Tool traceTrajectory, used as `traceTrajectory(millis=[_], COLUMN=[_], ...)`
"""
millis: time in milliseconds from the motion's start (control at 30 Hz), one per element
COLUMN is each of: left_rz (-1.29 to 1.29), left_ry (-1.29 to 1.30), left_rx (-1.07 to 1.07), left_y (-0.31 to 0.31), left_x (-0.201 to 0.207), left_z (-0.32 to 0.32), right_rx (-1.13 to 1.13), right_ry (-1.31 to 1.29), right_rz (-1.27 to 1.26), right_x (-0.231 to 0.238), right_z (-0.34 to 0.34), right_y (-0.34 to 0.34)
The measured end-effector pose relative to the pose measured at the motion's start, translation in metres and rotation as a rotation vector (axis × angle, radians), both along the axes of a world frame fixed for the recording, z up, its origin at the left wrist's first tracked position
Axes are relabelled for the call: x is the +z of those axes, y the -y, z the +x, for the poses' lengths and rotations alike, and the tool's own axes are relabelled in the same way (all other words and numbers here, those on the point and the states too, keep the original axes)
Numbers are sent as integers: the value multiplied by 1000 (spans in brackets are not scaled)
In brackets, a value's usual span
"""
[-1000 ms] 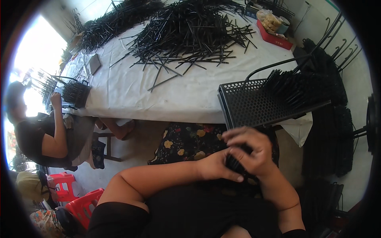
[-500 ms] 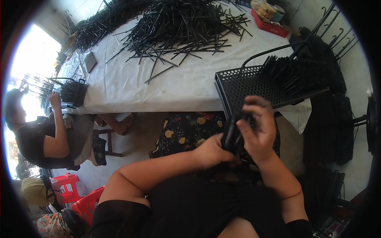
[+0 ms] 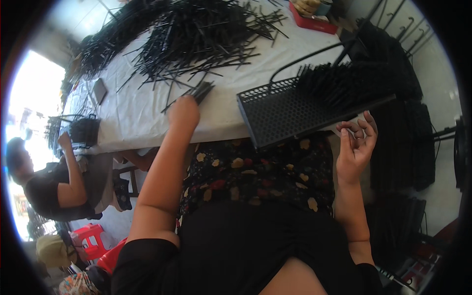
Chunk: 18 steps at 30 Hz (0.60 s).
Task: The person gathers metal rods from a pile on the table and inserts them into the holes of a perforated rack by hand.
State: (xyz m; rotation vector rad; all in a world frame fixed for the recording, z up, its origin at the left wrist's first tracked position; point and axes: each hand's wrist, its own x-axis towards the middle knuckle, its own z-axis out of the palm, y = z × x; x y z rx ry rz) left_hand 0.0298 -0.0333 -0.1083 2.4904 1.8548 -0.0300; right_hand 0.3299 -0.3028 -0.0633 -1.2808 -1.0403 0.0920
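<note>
My left hand (image 3: 184, 109) reaches out over the table's near edge, closed around a small bundle of thin black sticks (image 3: 202, 92). The sticks jut from the far side of my fist, close to the loose edge of a big heap of similar black sticks (image 3: 191, 37). Off to the right, my right hand (image 3: 355, 147) is raised palm up, its fingers loosely bent and apart, and I see nothing in it. Just beyond it is a black perforated metal tray (image 3: 280, 115) with a handle, holding many short black pieces (image 3: 329, 83) packed at its right side.
A white cloth covers the table (image 3: 142, 115). At its back right sits a red box (image 3: 314, 24) with things in it. On the left, another person (image 3: 54, 184) sits working beside a black basket (image 3: 84, 132). Red plastic stools (image 3: 91, 241) stand at lower left; dark stacks (image 3: 393, 147) line the right.
Both hands were together around a dark bundle before my lap. They have parted: the left has gone out to the table with the sticks, and the right has moved rightward.
</note>
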Motion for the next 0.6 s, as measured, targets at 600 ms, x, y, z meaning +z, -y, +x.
traceTrajectory(millis=[600], left_rz=[-1089], left_ry=[1539], left_rx=[-320], left_y=[190], left_x=[76], left_z=[62], right_rx=[688], right_ry=[-510], right_rz=[-485], right_x=[-22], right_z=[-37], right_y=[7])
